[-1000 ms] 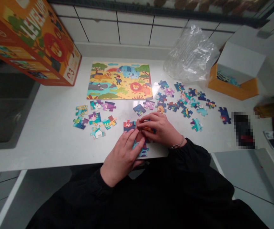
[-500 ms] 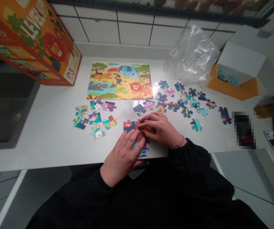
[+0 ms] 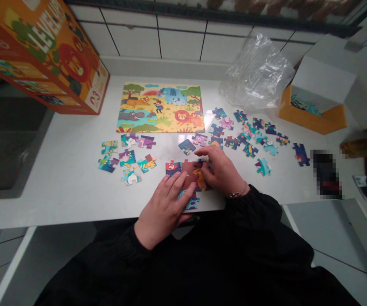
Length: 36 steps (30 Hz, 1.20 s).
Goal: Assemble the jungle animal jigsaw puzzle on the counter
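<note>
My left hand (image 3: 166, 208) lies flat, fingers stretched out, on a small cluster of joined puzzle pieces (image 3: 186, 174) near the front edge of the white counter (image 3: 58, 187). My right hand (image 3: 221, 170) rests at the cluster's right side, fingers curled and pressing on its right-hand pieces; its fingertips reach toward loose pieces above. A red-brown piece with an orange animal shows between the two hands.
A finished safari puzzle (image 3: 160, 108) lies at the back. Loose pieces lie in a left group (image 3: 126, 159) and a right group (image 3: 250, 134). An orange puzzle box (image 3: 39, 55) stands back left, a clear plastic bag (image 3: 256, 74) and an open box (image 3: 317, 97) back right.
My right hand has slid to the right and back, uncovering the red-brown and orange pieces of the cluster. The left hand has stayed in place.
</note>
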Each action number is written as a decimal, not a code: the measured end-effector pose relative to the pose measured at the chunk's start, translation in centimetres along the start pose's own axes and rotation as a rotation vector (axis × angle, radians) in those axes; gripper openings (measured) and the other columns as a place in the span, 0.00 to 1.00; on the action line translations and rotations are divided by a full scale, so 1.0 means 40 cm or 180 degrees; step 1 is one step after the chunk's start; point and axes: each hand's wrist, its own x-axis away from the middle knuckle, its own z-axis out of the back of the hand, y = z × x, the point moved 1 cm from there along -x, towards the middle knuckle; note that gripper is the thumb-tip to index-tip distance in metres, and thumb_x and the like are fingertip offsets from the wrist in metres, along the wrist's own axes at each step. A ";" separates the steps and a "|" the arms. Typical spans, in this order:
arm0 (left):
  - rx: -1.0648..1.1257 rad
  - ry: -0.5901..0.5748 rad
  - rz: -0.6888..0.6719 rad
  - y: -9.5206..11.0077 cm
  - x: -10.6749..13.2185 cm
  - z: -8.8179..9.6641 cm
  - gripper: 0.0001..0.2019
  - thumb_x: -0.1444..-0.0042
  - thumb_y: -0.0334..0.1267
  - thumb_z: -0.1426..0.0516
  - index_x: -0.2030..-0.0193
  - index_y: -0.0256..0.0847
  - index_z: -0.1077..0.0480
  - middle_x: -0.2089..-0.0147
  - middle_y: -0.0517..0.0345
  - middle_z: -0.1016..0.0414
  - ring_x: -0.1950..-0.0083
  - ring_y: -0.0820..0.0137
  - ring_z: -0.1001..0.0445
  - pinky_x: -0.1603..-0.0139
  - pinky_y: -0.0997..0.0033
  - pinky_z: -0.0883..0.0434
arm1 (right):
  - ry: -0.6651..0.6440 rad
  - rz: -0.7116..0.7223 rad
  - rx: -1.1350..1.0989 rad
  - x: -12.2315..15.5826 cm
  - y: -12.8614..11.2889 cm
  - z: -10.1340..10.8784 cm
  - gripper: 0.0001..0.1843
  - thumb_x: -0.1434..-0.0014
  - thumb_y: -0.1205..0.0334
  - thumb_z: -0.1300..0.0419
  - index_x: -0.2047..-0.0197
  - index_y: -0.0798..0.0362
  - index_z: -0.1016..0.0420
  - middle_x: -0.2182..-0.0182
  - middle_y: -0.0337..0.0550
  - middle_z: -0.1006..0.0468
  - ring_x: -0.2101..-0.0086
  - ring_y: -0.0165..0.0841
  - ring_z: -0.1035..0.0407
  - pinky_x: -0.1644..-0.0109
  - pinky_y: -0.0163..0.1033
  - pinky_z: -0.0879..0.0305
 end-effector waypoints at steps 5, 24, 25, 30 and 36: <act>-0.0066 -0.0089 0.0012 0.001 -0.006 0.004 0.43 0.36 0.49 0.30 0.19 0.40 0.38 0.16 0.36 0.42 0.17 0.42 0.40 0.18 0.35 0.39 | -0.0089 0.0103 0.0101 0.002 0.008 -0.003 0.23 0.39 0.80 0.43 0.49 0.46 0.18 0.50 0.48 0.22 0.47 0.44 0.27 0.39 0.53 0.27; -0.0054 -0.0107 0.0047 0.001 -0.008 0.005 0.43 0.37 0.49 0.29 0.20 0.40 0.37 0.15 0.32 0.44 0.17 0.41 0.40 0.20 0.32 0.37 | -0.0338 0.0071 0.0713 0.002 0.005 -0.014 0.18 0.36 0.77 0.40 0.52 0.46 0.18 0.51 0.48 0.21 0.49 0.46 0.29 0.43 0.53 0.33; -0.0061 -0.0105 0.0045 0.001 -0.009 0.006 0.42 0.37 0.49 0.30 0.20 0.40 0.37 0.16 0.32 0.44 0.17 0.41 0.40 0.20 0.33 0.37 | -0.0348 0.0086 0.0743 0.002 0.004 -0.014 0.16 0.36 0.76 0.40 0.54 0.46 0.17 0.52 0.48 0.21 0.50 0.45 0.29 0.44 0.53 0.33; -0.0115 -0.0079 0.0018 0.002 -0.009 0.006 0.44 0.39 0.50 0.28 0.20 0.39 0.36 0.16 0.31 0.42 0.18 0.40 0.39 0.20 0.33 0.36 | -0.0272 0.0068 0.0713 0.002 0.008 -0.017 0.15 0.35 0.76 0.40 0.53 0.46 0.19 0.51 0.48 0.21 0.49 0.45 0.28 0.43 0.54 0.32; -0.0107 -0.0085 0.0051 0.003 -0.008 0.003 0.46 0.40 0.50 0.27 0.20 0.41 0.37 0.16 0.32 0.41 0.18 0.41 0.39 0.19 0.35 0.38 | -0.0170 0.0058 0.0564 0.006 0.004 -0.005 0.18 0.37 0.78 0.42 0.52 0.48 0.20 0.50 0.50 0.21 0.49 0.45 0.27 0.41 0.54 0.28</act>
